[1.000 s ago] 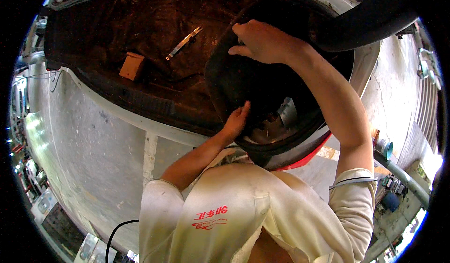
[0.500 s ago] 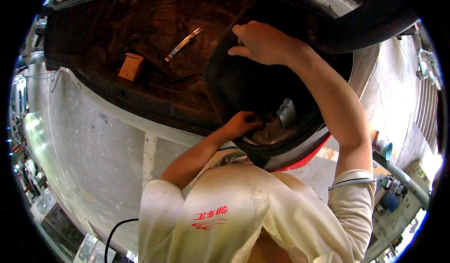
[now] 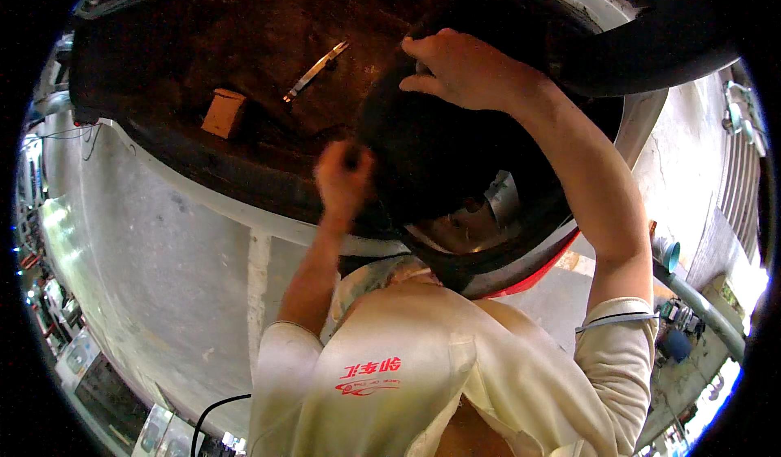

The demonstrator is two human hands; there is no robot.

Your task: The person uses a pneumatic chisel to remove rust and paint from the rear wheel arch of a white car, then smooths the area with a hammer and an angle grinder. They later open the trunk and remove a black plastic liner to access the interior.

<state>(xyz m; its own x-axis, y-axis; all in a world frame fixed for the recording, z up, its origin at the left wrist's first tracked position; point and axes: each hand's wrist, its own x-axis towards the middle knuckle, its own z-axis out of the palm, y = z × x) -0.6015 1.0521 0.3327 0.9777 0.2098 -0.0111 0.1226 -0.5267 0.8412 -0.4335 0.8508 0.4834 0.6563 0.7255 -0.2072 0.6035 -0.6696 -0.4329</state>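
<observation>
I am bent over an open car trunk. My right hand grips the upper edge of a dark trunk side liner, its fingers hooked over it and its thumb on the near face. The liner is pulled away from the side wall, and behind it bare body metal shows. My left hand is beside the liner's left lower edge, above the trunk floor. Motion smears its fingers, which look curled; whether they hold anything is not visible.
On the dark trunk floor lie a small orange-brown box and a slim metal tool. A thick black curved part hangs at the upper right. Beyond the car at right is a grey pipe.
My left hand has moved up and left, away from the opening behind the liner to the liner's left edge. My right hand keeps its grip at nearly the same place.
</observation>
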